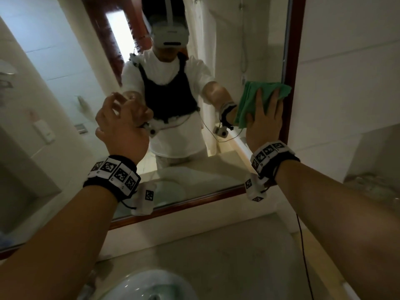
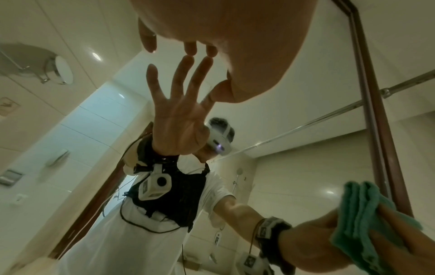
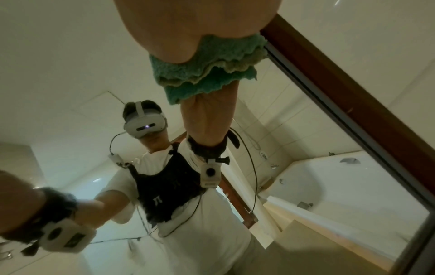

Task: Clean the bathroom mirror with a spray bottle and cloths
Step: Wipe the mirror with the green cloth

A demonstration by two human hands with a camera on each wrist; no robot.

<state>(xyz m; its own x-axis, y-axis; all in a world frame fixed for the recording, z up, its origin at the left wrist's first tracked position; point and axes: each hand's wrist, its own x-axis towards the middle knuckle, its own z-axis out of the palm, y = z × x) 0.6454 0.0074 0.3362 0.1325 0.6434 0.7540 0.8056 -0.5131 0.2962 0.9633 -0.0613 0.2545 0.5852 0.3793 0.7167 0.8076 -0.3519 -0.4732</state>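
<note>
The wall mirror [image 1: 65, 94] has a brown wooden frame [image 1: 292, 61]. My right hand [image 1: 266, 109] lies flat with straight fingers on a folded green cloth [image 1: 251, 98], pressing it against the glass close to the right frame edge. The right wrist view shows the cloth [image 3: 212, 65] squeezed between palm and glass. My left hand [image 1: 116, 113] is raised at the mirror's middle and holds nothing. In the left wrist view its fingertips [image 2: 190, 49] touch the glass and meet their reflection. No spray bottle is in view.
A white sink basin [image 1: 151, 284] sits below in the stone countertop [image 1: 216, 245]. A tiled wall [image 1: 346, 61] stands right of the mirror. A black cable [image 1: 303, 245] hangs from my right wrist over the counter. The mirror reflects a bathtub [image 3: 329, 176].
</note>
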